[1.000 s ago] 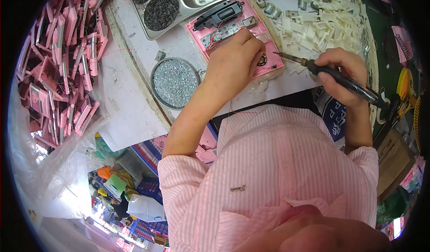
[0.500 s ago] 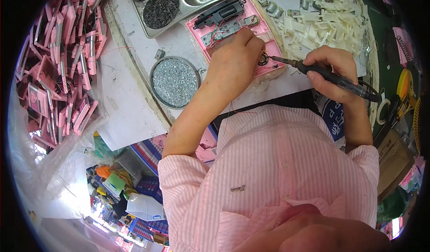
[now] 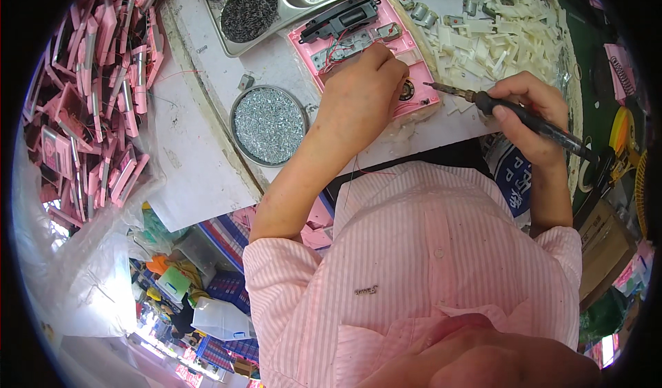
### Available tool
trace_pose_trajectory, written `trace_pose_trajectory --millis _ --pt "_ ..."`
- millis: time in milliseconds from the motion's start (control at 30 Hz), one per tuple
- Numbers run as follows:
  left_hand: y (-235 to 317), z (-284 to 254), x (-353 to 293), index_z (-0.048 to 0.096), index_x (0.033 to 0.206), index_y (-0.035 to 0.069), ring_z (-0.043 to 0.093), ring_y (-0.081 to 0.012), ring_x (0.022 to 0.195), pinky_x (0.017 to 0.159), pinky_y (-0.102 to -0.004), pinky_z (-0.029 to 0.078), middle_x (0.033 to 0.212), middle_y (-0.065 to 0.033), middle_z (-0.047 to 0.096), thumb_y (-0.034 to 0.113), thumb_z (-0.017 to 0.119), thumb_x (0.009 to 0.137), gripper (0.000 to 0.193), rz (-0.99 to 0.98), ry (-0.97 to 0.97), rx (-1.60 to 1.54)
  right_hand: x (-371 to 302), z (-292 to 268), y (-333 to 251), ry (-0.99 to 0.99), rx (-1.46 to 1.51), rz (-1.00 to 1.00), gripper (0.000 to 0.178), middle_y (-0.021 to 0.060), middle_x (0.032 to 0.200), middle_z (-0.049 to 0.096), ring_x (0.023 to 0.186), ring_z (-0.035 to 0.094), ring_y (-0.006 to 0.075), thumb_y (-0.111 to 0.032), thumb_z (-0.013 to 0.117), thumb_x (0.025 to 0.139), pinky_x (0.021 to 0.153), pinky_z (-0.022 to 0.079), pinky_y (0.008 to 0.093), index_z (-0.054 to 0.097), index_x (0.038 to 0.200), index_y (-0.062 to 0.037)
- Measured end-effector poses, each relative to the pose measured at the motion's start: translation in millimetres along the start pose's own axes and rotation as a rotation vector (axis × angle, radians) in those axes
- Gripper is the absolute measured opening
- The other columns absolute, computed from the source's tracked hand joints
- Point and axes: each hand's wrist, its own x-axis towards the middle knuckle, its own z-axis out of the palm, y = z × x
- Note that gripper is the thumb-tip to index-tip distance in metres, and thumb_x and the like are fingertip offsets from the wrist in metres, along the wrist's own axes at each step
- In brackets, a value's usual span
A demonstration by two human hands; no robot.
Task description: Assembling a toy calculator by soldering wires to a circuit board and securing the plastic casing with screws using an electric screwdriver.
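Slanted soldering iron (image 3: pixel 529 120), tip (image 3: pixel 437 87) leftward, seemingly above casing (image 3: pixel 412 56)

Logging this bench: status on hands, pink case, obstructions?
Right hand grips soldering iron; tip near round black part. Left hand over pink case. Left hand hides part of case.

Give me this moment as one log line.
Left hand: at pink casing; right hand: holding soldering iron; small metal parts: left of casing
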Motion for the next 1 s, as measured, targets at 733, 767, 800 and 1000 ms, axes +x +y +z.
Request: trace_pose_trajectory --millis 733,767,800,1000 --pt "-2.0 -25.3 19.5 0.073 0.097 0.015 0.068 -0.0217 0.089 0.068 -0.0349 0.055 0.101 0.0008 0.065 0.011 0.068 0.081 0.018 0.233 -0.304 0.218 4.4 3.9 -1.0 -0.11 -0.041 -0.001 0.018 -0.0017 0.064 0.058 0.053 0.046 0.0033 -0.008 0.072 0.085 0.051 0.031 0.0228 0.068 0.1 0.0003" --pt "-4.1 -26.1 19.6 0.074 0.098 0.015 0.068 -0.0217 0.089 0.068 -0.0348 0.055 0.102 0.0009 0.065 0.011 0.068 0.081 0.018 0.237 -0.302 0.203 5.0 5.1 -1.3 -0.105 -0.033 -0.005 0.018 -0.0014 0.064 0.059 0.053 0.047 0.0035 -0.008 0.071 0.085 0.051 0.031 0.0227 0.068 0.1 0.0003" --pt "-5.4 -26.2 19.7 0.074 0.098 0.015 0.068 -0.0218 0.09 0.068 -0.0347 0.055 0.102 0.001 0.066 0.011 0.068 0.08 0.019 0.242 -0.301 0.189 5.2 5.9 -1.5 -0.099 -0.026 -0.01 0.017 -0.0012 0.064 0.059 0.053 0.047 0.0036 -0.008 0.071 0.085 0.051 0.032 0.0227 0.067 0.1 0.0004" --pt "-3.6 -23.3 18.0 0.074 0.099 0.016 0.068 -0.0209 0.09 0.068 -0.034 0.055 0.103 0.0019 0.066 0.013 0.068 0.08 0.02 0.279 -0.262 0.256 6.6 6.8 0.5 -0.119 -0.028 -0.024 0.018 -0.0005 0.064 0.06 0.053 0.048 0.0041 -0.008 0.071 0.085 0.051 0.032 0.0228 0.068 0.101 0.0006"
